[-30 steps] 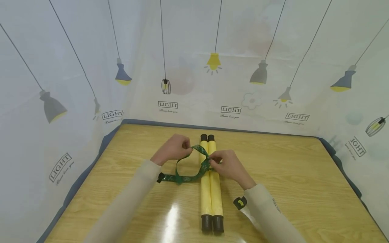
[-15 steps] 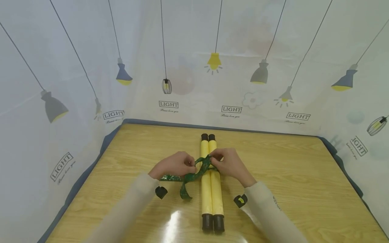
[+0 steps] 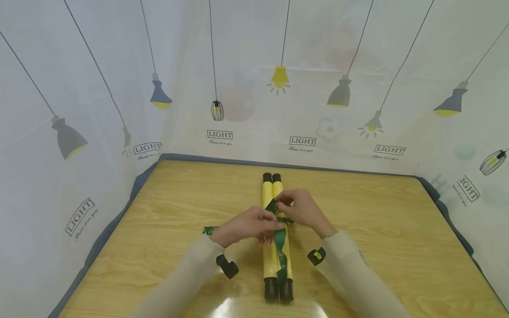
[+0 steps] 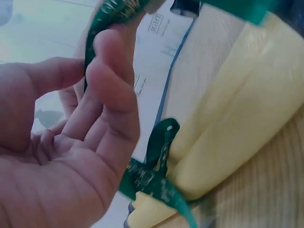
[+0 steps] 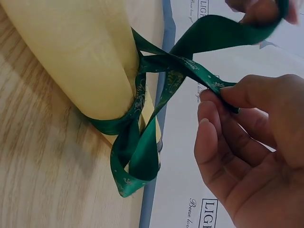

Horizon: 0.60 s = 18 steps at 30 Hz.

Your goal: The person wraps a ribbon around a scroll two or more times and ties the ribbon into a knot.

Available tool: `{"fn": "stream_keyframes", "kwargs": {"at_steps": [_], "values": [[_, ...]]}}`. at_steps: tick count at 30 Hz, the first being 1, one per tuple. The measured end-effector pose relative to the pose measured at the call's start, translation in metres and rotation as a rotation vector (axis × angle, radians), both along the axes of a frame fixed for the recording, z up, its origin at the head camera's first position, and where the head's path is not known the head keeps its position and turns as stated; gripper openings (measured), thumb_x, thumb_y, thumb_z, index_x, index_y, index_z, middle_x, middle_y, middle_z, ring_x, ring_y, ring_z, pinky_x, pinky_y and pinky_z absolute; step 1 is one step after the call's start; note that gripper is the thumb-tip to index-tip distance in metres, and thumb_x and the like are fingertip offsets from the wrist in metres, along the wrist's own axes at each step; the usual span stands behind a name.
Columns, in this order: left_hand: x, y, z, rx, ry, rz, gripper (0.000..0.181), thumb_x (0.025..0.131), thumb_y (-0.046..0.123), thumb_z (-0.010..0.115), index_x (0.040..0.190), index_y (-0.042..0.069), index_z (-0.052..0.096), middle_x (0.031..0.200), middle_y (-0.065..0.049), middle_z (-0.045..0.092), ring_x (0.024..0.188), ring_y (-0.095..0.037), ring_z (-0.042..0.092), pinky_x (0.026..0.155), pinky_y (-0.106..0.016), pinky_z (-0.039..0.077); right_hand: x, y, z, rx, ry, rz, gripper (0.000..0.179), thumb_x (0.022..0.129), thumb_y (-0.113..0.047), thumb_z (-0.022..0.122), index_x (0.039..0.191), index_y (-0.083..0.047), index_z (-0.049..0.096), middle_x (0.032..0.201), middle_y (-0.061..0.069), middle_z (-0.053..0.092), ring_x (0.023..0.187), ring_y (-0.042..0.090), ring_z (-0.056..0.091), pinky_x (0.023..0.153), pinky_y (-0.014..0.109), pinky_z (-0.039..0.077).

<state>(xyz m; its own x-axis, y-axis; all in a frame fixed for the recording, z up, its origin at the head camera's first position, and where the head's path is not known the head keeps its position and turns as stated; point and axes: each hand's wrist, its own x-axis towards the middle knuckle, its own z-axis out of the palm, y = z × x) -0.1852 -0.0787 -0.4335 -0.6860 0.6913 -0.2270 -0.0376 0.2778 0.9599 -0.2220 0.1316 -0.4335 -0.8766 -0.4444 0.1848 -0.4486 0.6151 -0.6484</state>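
Observation:
Two yellow tubes (image 3: 271, 260) with dark end caps lie side by side, pointing away from me. A green ribbon (image 5: 142, 102) with pale print goes around their middle, with a loop standing out beside them in the right wrist view. My left hand (image 3: 250, 224) is over the tubes and pinches one length of the ribbon between thumb and forefinger. From that hand a ribbon tail (image 3: 281, 251) hangs down along the right tube. My right hand (image 3: 304, 211), just beyond it to the right, pinches another length with thumb and fingertips. The hands partly hide the crossing in the head view.
The tubes rest on a wooden table (image 3: 377, 229) with a dark blue edging along its back and sides. White sheets (image 3: 254, 119) printed with lamps stand around it. A short ribbon end (image 3: 209, 230) shows left of my left wrist.
My left hand has moved right and toward me, from left of the tubes to over them, carrying the ribbon across. The open ribbon loop on the left is gone. My right hand has barely moved.

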Motion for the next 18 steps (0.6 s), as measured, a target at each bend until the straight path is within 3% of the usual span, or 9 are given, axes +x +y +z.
{"fn": "stream_keyframes", "kwargs": {"at_steps": [3,5,7,9,11,14,18], "values": [[0.0,0.003,-0.002,0.1,-0.071,-0.063,0.028,0.105,0.03,0.06,0.12,0.009,0.071,0.108,-0.009,0.078,0.085,-0.023,0.074,0.066,-0.032,0.058,-0.002,0.002,0.002,-0.007,-0.021,0.019,0.015,0.096,-0.014,0.068,0.105,-0.007,0.078,0.089,0.0,0.076,0.079,0.01,0.067,0.071,0.03,0.057],[0.001,0.003,-0.004,0.147,-0.107,-0.123,0.036,0.106,0.028,0.058,0.137,0.011,0.063,0.131,-0.011,0.071,0.101,-0.024,0.074,0.075,-0.035,0.061,-0.003,0.003,0.002,-0.013,-0.028,0.033,0.015,0.096,-0.013,0.068,0.106,-0.006,0.078,0.089,0.001,0.076,0.08,0.011,0.067,0.072,0.031,0.057],[0.001,0.002,-0.006,0.165,-0.128,-0.164,0.043,0.107,0.028,0.057,0.146,0.013,0.055,0.145,-0.013,0.062,0.112,-0.025,0.072,0.081,-0.039,0.061,-0.004,0.004,0.003,-0.017,-0.035,0.042,0.015,0.096,-0.013,0.067,0.106,-0.006,0.077,0.088,0.001,0.076,0.08,0.011,0.067,0.072,0.031,0.056],[0.001,0.0,-0.007,0.146,-0.119,-0.155,0.045,0.107,0.028,0.057,0.148,0.013,0.053,0.148,-0.014,0.059,0.115,-0.026,0.071,0.084,-0.044,0.061,-0.004,0.004,0.003,-0.017,-0.041,0.046,0.015,0.096,-0.013,0.067,0.106,-0.006,0.077,0.088,0.002,0.076,0.079,0.011,0.067,0.072,0.031,0.056],[0.0,-0.003,-0.008,0.082,-0.061,-0.105,0.043,0.106,0.031,0.058,0.144,0.01,0.057,0.14,-0.013,0.065,0.11,-0.027,0.072,0.082,-0.046,0.061,-0.004,0.004,0.004,-0.017,-0.043,0.049,0.015,0.097,-0.013,0.067,0.106,-0.006,0.077,0.088,0.002,0.076,0.079,0.011,0.066,0.071,0.03,0.056],[-0.003,-0.006,-0.008,-0.031,0.044,0.024,0.034,0.105,0.031,0.06,0.129,0.008,0.068,0.117,-0.009,0.075,0.098,-0.032,0.073,0.077,-0.047,0.06,-0.003,0.003,0.005,-0.015,-0.047,0.05,0.015,0.097,-0.014,0.067,0.106,-0.006,0.077,0.088,0.002,0.076,0.079,0.011,0.066,0.07,0.03,0.055],[-0.009,-0.01,-0.006,-0.099,0.149,0.191,0.023,0.104,0.029,0.062,0.112,0.01,0.073,0.1,-0.01,0.075,0.091,-0.043,0.069,0.069,-0.049,0.059,-0.002,0.002,0.005,-0.012,-0.05,0.044,0.015,0.097,-0.014,0.067,0.105,-0.008,0.078,0.088,0.001,0.076,0.079,0.011,0.065,0.07,0.03,0.055]]}}
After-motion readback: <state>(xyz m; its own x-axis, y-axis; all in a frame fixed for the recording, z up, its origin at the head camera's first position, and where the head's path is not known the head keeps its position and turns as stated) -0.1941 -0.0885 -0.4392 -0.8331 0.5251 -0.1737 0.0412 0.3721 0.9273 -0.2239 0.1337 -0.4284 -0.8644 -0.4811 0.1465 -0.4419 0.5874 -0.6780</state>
